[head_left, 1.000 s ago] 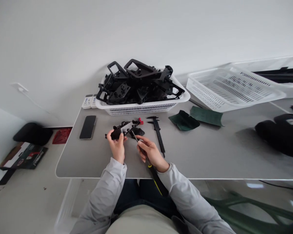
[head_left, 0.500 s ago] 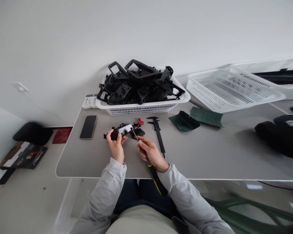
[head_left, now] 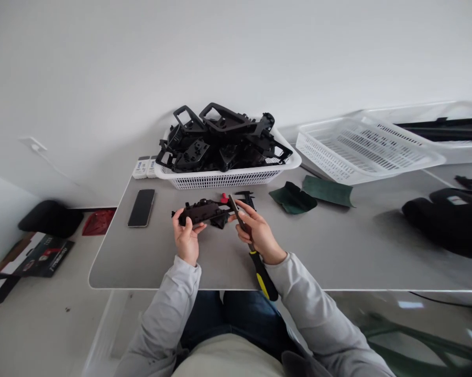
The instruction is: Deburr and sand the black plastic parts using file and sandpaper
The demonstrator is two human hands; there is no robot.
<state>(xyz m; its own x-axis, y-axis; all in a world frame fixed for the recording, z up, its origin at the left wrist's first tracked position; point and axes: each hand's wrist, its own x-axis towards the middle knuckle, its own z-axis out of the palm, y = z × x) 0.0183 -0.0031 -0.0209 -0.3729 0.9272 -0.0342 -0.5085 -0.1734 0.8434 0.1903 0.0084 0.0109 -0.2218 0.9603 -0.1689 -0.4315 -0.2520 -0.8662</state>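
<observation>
In front of the loaded basket [head_left: 228, 180], the left hand [head_left: 187, 243] grips a black plastic part [head_left: 200, 212], the right hand [head_left: 261, 236] a file [head_left: 260, 270].

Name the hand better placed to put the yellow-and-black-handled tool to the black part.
Probably the right hand: it grips the tool, whose tip is near the right end of the black part. The left hand is taken up holding that part.

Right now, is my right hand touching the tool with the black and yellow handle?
Touching. The head view shows it: the right hand grips the tool by its dark shaft, fingers against it, the handle sticking out below.
</observation>
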